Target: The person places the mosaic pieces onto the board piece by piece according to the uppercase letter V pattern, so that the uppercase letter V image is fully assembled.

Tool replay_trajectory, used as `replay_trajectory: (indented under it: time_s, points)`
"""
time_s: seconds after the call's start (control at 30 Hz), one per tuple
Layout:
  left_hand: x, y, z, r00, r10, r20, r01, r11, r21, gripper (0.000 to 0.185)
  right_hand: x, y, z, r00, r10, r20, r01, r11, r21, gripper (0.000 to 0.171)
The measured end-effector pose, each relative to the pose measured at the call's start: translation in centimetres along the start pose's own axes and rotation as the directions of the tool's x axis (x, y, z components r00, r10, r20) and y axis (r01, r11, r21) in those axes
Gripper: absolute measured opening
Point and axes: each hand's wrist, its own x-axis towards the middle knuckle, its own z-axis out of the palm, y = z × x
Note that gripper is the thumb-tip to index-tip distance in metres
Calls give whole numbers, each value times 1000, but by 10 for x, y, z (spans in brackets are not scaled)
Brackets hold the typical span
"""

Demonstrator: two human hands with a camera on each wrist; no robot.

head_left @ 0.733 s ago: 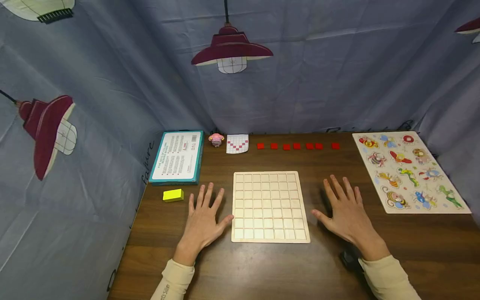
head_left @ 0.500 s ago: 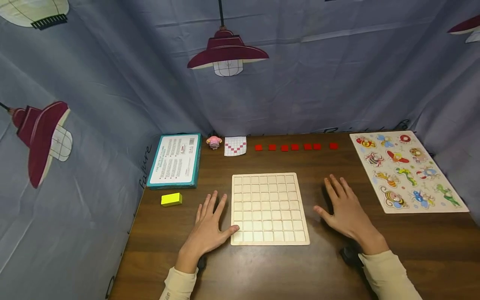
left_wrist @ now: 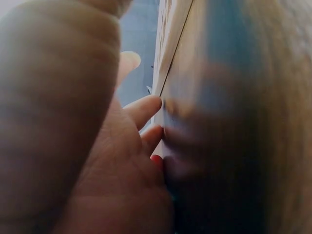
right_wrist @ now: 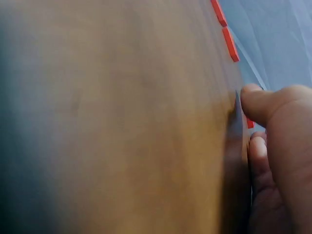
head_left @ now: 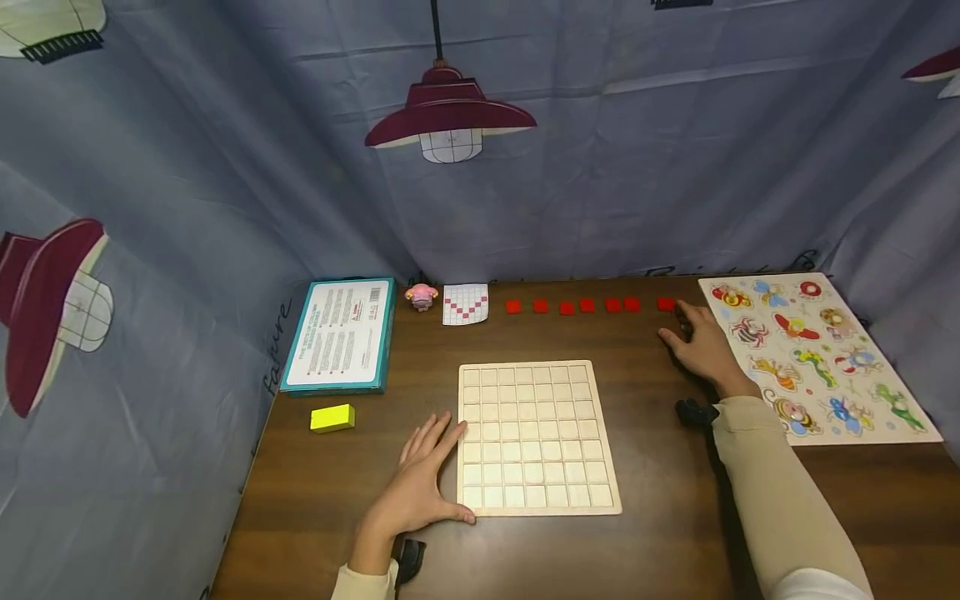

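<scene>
The pale wooden grid board (head_left: 534, 433) lies on the table in front of the person. My left hand (head_left: 417, 487) is at its lower left side, index fingertip at the left edge and thumb by the near corner, fingers extended. Across the back runs a row of several small red square tiles (head_left: 587, 306). My right hand (head_left: 705, 346) reaches to the rightmost red tile (head_left: 665, 305), its fingertips just beside it. In the right wrist view that tile (right_wrist: 250, 123) shows past the thumb, with thumb and fingers apart; any contact is unclear.
A printed insect puzzle board (head_left: 817, 358) lies at the right, near the right forearm. At the left are a teal-edged box (head_left: 339, 335) and a yellow block (head_left: 332, 418). A pink figurine (head_left: 422, 297) and a grid pattern card (head_left: 465, 304) stand near the curtain (head_left: 570, 192).
My right hand has moved forward from beside the grid board to the rightmost tile. My left hand has slid nearer to the board's lower left corner. The head view has shifted slightly.
</scene>
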Motion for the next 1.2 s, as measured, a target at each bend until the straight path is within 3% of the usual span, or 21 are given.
replay_trajectory:
  time_s: [0.2,0.37,0.6,0.7,0.93,1.1,1.2]
  points:
    - [-13,4,4,1000,-12,28,11,999,40,132,11,-1,-1,997,12,-80,-14,999,-33,56]
    - [-12,4,3,1000,-6,16,5,998,55,127,14,-3,4,985,5,-173,-14,999,-53,37]
    - [-5,1,2,1000,16,17,-17,997,69,124,11,-3,12,986,4,-167,-14,998,-59,37]
    - [1,0,2,1000,10,22,-12,997,82,123,2,-8,17,977,-18,-213,9,999,-42,35]
    - [-4,1,3,999,-5,36,2,996,85,120,-57,-34,47,928,-117,-353,137,990,33,25]
    - [-4,2,2,999,-3,40,-1,996,87,119,-81,-57,60,922,-206,-329,237,970,55,26]
    - [2,3,0,1000,6,25,-8,995,104,118,-94,-77,68,918,-288,-274,321,943,83,28]
